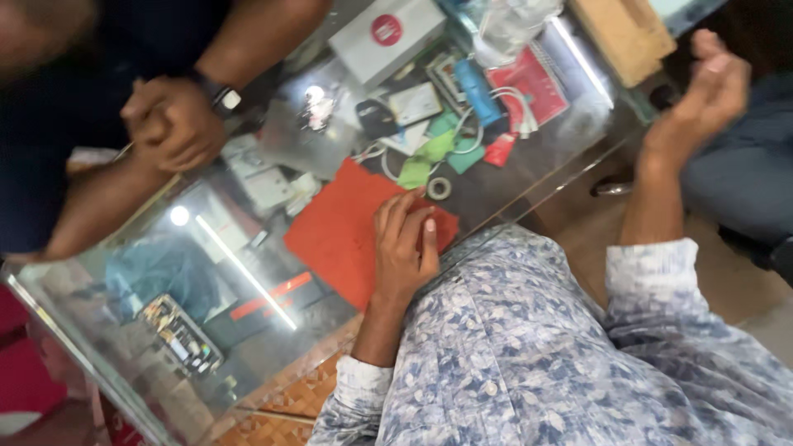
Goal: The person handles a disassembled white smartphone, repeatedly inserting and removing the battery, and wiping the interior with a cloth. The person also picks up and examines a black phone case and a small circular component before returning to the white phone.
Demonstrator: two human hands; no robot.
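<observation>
Found the left hand (405, 248) laid palm-down on the orange cloth (330, 239), fingers loose and slightly spread, clamped on nothing. Saw that cloth lying flat on the glass counter (107, 330), near the counter's right edge and just in front of the patterned blue shirt sleeve (355, 392). Noted the right hand (702, 95) lifted well off to the right, clear of the counter, fingers half curled and empty, well apart from the left.

Spotted a small roll of tape (439, 188) just beyond the left fingertips, beside the cloth's far corner. Made out green cloth scraps (425, 157) farther on, then a white cable (496, 103), a blue cylinder (472, 87) and a red notebook (537, 83) crowded together. Picked out a white box (384, 37) at the far end and a wooden block (624, 33) to its right.

Saw another person's clasped hands (169, 124) at the far left, over the counter's edge, with a wristwatch (225, 99) on one wrist. Glimpsed a phone (180, 334) under the glass at the near left, with ceiling lights mirrored in the pane.
</observation>
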